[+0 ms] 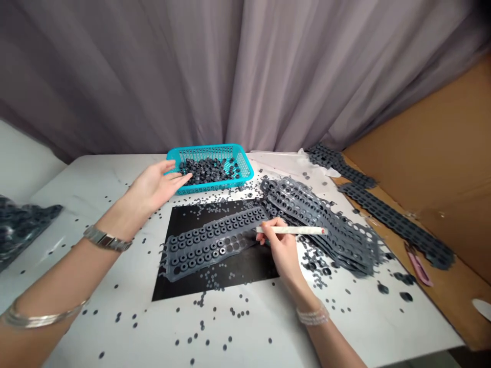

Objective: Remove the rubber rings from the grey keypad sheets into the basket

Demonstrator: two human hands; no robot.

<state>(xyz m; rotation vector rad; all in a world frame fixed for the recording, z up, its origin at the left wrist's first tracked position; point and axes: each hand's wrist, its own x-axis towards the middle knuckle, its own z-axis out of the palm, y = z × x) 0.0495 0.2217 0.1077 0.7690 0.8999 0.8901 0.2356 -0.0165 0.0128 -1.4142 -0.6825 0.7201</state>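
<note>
My left hand (159, 184) is open, its fingers spread at the left end of a turquoise plastic basket (209, 189). Inside the basket lies a heap of small black rubber rings (207, 170). My right hand (282, 245) is closed around a white pen-like stick (299, 230), whose reddish-marked end points right. Its other end is over a dark grey rubber sheet (199, 258) with rows of raised rings. Toward the right of that sheet's near rows, several holes stand without rings. The sheet rests across a black mat (240, 268).
A stack of similar punched sheets (326, 225) lies to the right. More strips (399, 220) and a pink-handled cutter (419, 266) are by the cardboard (433, 143). Small black discs are scattered over the white table (161, 332). A bag of dark parts (23, 225) is at far left.
</note>
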